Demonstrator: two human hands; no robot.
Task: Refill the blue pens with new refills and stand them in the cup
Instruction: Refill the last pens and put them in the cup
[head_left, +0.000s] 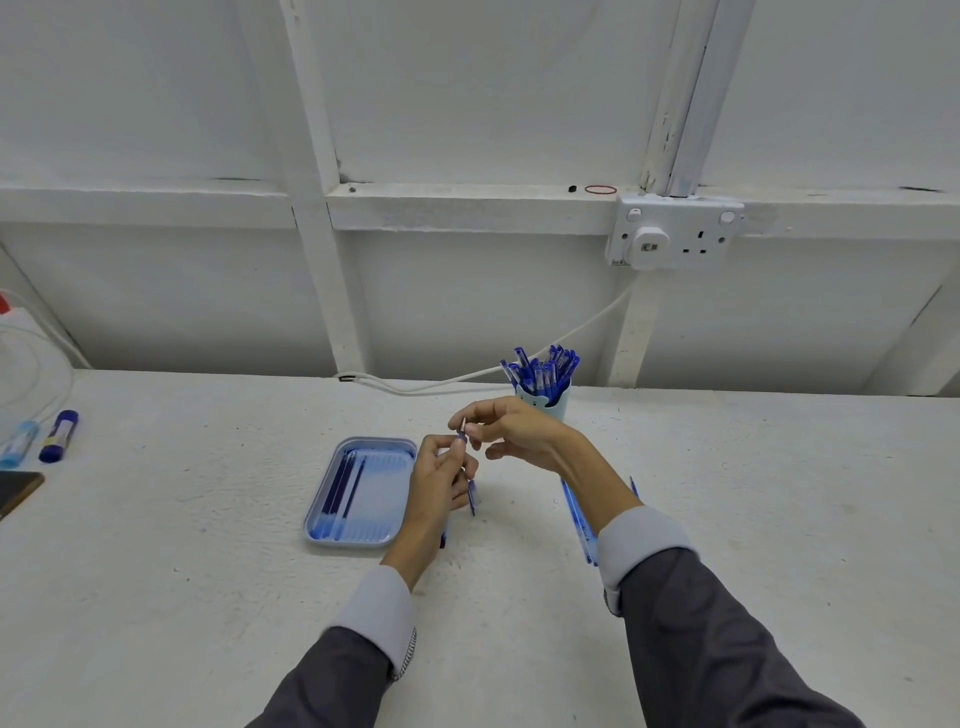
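My left hand (441, 478) grips a blue pen (471, 496) upright above the table, its lower end showing below the fingers. My right hand (514, 431) pinches the pen's metal tip (461, 427) at the top end. A light blue tray (358, 493) just left of my hands holds a few dark blue refills (340, 486). Behind my right hand stands a pale blue cup (558, 402) packed with several capped blue pens (543, 371). More blue pens (576, 514) lie on the table under my right forearm, partly hidden.
Two glue sticks (58, 435) and a dark phone-like object (15, 493) lie at the table's left edge. A white cable (467, 375) runs along the back of the table to a wall socket (675, 234). White wall panels rise behind.
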